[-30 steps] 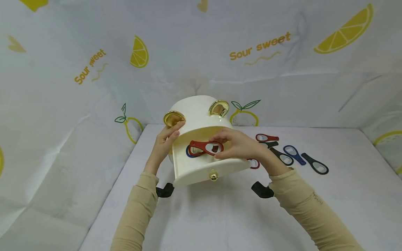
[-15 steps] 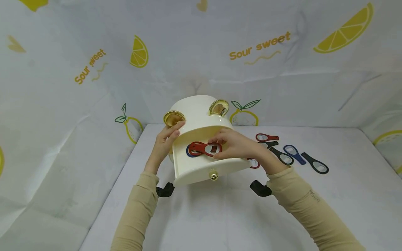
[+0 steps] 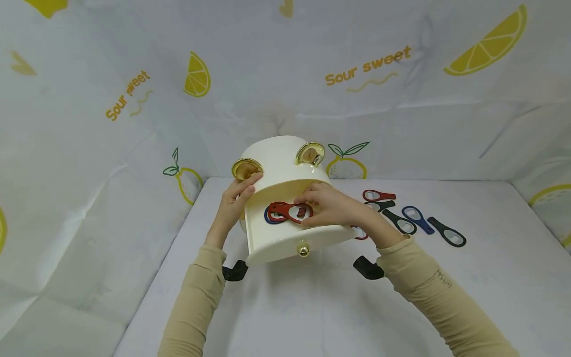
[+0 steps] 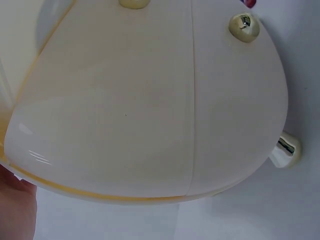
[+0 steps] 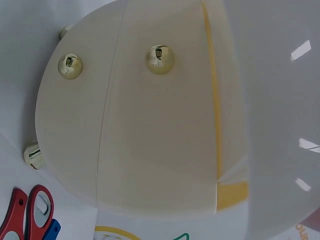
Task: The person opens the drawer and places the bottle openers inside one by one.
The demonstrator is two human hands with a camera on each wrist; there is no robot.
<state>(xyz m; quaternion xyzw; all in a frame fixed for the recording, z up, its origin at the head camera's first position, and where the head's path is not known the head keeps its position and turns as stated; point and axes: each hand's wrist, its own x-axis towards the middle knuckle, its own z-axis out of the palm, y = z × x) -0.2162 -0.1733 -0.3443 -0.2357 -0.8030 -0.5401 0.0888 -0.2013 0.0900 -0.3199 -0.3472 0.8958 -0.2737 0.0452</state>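
A cream drawer box (image 3: 282, 156) with gold ears stands mid-table, its upper drawer (image 3: 256, 243) pulled out. My left hand (image 3: 228, 206) rests on the box's left side below the gold ear, with the visible index finger and thumb straight and the others hidden. My right hand (image 3: 332, 206) reaches into the drawer, pinching the round head of a red bottle opener (image 3: 282, 207) between fingers and thumb. Under it, another red one and a blue bottle opener (image 3: 266, 215) partly show. In the left wrist view, the drawer front (image 4: 115, 115) fills most of the picture.
Several bottle openers lie right of the box, including a blue one (image 3: 415, 214), a black one (image 3: 448, 233) and a red one (image 3: 379, 195). A red opener (image 3: 360, 232) is partly hidden by the drawer. A printed cloth backdrop (image 3: 267, 59) rises behind the table.
The red bottle opener in my right hand has shifted slightly left and lower over those in the drawer. My right hand moved a little left with it; my left hand stayed.
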